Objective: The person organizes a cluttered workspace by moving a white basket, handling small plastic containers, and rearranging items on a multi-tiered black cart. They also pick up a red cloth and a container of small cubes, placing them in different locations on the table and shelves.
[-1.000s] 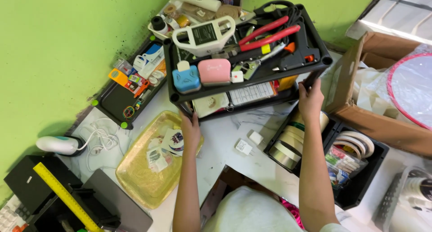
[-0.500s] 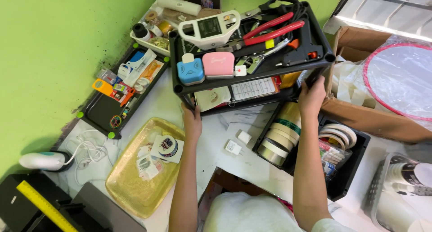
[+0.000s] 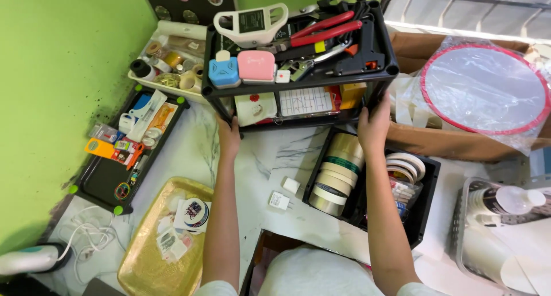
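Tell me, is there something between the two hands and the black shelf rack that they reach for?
Nothing visible. The left hand and the right hand already touch the lower front corners of the black shelf rack. The marble table between the arms is bare just in front of it.

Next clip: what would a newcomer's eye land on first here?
Most striking is the black two-tier rack at top centre, heaped with red-handled pliers and small tools, gripped by the left hand and right hand at its lower corners. The bright green wall fills the left side. Below the rack, a black bin holds tape rolls, and a gold tray sits lower left.
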